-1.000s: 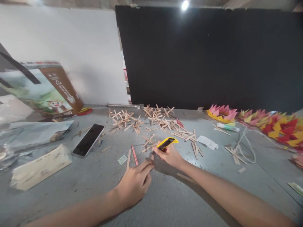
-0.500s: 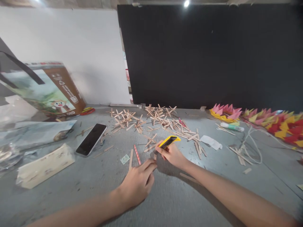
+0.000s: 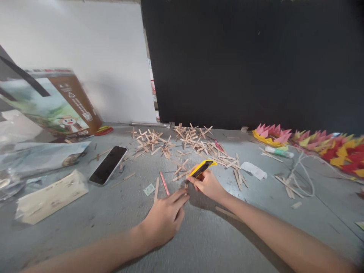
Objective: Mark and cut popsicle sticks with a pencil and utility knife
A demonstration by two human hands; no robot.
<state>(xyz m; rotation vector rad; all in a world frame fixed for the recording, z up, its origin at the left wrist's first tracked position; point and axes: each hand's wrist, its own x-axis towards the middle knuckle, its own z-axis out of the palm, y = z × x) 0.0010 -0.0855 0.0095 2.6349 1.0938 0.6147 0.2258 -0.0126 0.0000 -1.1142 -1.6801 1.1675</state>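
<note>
My right hand (image 3: 209,185) is closed around a yellow and black utility knife (image 3: 202,168), its tip pointing down toward the fingers of my other hand. Those fingers, on my left hand (image 3: 167,216), press a small wooden craft stick (image 3: 186,186) against the grey table; most of that stick is hidden under them. The knife tip is at or close to the stick's far end, and I cannot tell whether it touches. Just beyond my left hand lie a red and white patterned strip (image 3: 164,183) and another flat wooden stick (image 3: 156,189).
Crossed wooden sticks (image 3: 153,140) are heaped toward the back. On the left are a phone (image 3: 109,165), a plastic packet (image 3: 52,197) and a printed bag (image 3: 68,106). To the right lie a glue stick (image 3: 279,152), a white cable (image 3: 308,178) and folded paper crowns (image 3: 271,134).
The view has tilted down slightly. Both hands keep nearly the same place, with the knife still at the stick held under my left fingers.
</note>
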